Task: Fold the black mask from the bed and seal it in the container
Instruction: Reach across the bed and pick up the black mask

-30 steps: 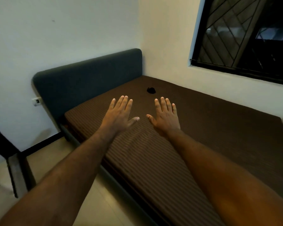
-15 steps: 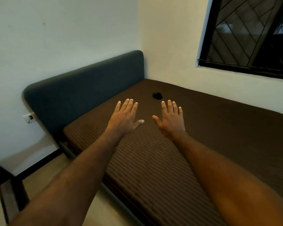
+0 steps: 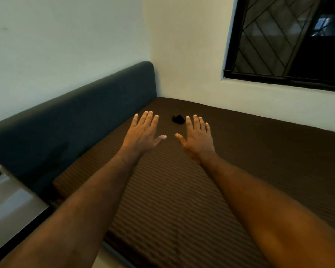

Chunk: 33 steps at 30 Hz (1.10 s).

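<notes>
While two flat hands hover, left hand (image 3: 143, 132), right hand (image 3: 197, 139), one black mask (image 3: 178, 119)

bedroom | bed (image 3: 182, 190), padded headboard (image 3: 75, 117), barred window (image 3: 288, 41)

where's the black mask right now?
Head view: the black mask lies bunched on the brown mattress towards the headboard, just beyond the gap between the left hand and right hand. Neither hand holds it.

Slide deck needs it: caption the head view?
Open left hand and right hand held out over the bed, short of the black mask.
</notes>
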Each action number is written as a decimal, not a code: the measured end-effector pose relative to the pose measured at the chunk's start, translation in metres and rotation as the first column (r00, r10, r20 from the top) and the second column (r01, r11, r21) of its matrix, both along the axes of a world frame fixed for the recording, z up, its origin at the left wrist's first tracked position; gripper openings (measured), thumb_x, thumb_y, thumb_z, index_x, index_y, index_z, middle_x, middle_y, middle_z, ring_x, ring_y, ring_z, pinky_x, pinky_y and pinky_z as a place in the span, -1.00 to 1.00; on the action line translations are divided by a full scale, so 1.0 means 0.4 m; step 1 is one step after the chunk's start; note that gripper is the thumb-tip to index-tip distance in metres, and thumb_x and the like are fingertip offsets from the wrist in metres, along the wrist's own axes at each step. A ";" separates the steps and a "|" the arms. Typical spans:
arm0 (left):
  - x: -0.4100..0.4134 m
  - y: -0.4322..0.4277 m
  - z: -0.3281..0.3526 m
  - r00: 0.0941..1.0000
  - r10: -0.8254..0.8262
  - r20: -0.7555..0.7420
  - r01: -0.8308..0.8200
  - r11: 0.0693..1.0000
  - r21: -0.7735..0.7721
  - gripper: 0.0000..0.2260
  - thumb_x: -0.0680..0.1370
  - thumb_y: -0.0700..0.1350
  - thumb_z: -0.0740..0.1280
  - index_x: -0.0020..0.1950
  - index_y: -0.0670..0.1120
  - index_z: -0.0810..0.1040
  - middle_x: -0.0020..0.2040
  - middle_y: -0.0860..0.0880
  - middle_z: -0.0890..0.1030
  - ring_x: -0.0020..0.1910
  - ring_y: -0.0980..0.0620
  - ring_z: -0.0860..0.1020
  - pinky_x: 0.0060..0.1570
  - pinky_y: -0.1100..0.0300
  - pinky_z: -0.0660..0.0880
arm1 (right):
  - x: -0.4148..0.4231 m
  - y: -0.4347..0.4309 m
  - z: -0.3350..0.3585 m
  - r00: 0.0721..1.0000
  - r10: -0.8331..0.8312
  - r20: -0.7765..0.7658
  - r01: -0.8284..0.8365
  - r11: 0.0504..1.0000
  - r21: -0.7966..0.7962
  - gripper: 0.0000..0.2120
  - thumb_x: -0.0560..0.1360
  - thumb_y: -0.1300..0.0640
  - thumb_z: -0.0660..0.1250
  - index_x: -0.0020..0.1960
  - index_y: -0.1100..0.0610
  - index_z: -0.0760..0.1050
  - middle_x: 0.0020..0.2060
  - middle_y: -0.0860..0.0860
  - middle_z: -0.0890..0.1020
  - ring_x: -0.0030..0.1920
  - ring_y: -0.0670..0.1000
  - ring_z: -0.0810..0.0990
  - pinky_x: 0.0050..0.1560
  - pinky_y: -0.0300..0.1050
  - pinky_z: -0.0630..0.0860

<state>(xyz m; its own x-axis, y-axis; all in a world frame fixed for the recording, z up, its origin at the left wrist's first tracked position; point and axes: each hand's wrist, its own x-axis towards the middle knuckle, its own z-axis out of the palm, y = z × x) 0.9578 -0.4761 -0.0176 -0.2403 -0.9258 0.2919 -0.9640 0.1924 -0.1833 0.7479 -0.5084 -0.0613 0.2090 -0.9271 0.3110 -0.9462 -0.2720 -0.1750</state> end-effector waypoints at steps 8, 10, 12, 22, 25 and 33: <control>0.188 -0.243 -0.047 0.986 -0.169 -0.003 0.169 0.985 0.019 -0.26 0.55 0.34 -0.03 0.56 -0.12 0.04 0.58 -0.19 0.09 0.57 -0.12 0.02 0.50 -0.14 -0.09 | 0.172 -0.153 -0.021 0.988 -0.152 0.003 0.152 0.988 0.006 -0.23 0.57 -0.33 0.02 0.60 0.07 -0.10 0.60 0.18 -0.01 0.60 0.16 -0.04 0.55 0.17 -0.04; 0.239 -0.301 -0.050 0.981 -0.195 -0.017 0.195 0.980 0.020 -0.27 0.55 0.34 -0.03 0.56 -0.13 0.04 0.58 -0.19 0.10 0.57 -0.12 0.02 0.50 -0.15 -0.08 | 0.223 -0.183 -0.025 0.981 -0.194 0.005 0.193 0.981 0.021 -0.23 0.58 -0.33 0.02 0.60 0.07 -0.10 0.60 0.18 -0.01 0.60 0.16 -0.04 0.56 0.17 -0.04; 0.291 -0.352 -0.054 0.974 -0.224 -0.020 0.225 0.974 0.034 -0.26 0.55 0.35 -0.05 0.56 -0.13 0.04 0.58 -0.19 0.10 0.57 -0.13 0.02 0.49 -0.15 -0.08 | 0.279 -0.209 -0.027 0.972 -0.234 0.016 0.233 0.972 0.039 -0.24 0.58 -0.33 0.01 0.61 0.08 -0.09 0.60 0.18 0.00 0.60 0.16 -0.04 0.56 0.17 -0.04; 0.407 -0.481 -0.089 0.957 -0.288 -0.022 0.289 0.954 0.083 -0.26 0.55 0.35 -0.07 0.57 -0.10 -0.02 0.58 -0.19 0.09 0.57 -0.13 0.02 0.48 -0.13 -0.10 | 0.432 -0.279 -0.046 0.958 -0.285 0.041 0.281 0.956 0.086 -0.23 0.57 -0.37 -0.07 0.60 0.09 -0.04 0.60 0.18 0.06 0.60 0.16 0.00 0.55 0.17 -0.01; 0.405 -0.469 -0.099 0.953 -0.304 -0.009 0.303 0.948 0.096 -0.27 0.56 0.34 -0.05 0.57 -0.10 -0.02 0.58 -0.20 0.09 0.57 -0.13 0.03 0.49 -0.14 -0.08 | 0.452 -0.289 -0.050 0.956 -0.283 0.071 0.277 0.957 0.091 -0.22 0.56 -0.37 -0.06 0.60 0.09 -0.04 0.60 0.17 0.06 0.60 0.15 0.00 0.54 0.17 -0.01; 0.445 -0.491 -0.115 0.942 -0.336 -0.009 0.334 0.935 0.120 -0.28 0.56 0.34 -0.08 0.57 -0.10 0.00 0.58 -0.20 0.10 0.57 -0.13 0.04 0.49 -0.16 -0.06 | 0.508 -0.314 -0.079 0.951 -0.299 0.077 0.288 0.949 0.127 -0.24 0.57 -0.36 -0.06 0.61 0.08 -0.05 0.60 0.17 0.04 0.60 0.15 -0.02 0.55 0.17 -0.03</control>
<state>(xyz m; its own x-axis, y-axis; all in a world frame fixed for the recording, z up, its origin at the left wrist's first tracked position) 1.1358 -0.6724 -0.0635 -0.5449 -0.8187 0.1811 -0.8380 0.5246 -0.1499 0.9513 -0.6338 -0.0931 -0.1024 -0.9732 0.2058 -0.9589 0.0416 -0.2805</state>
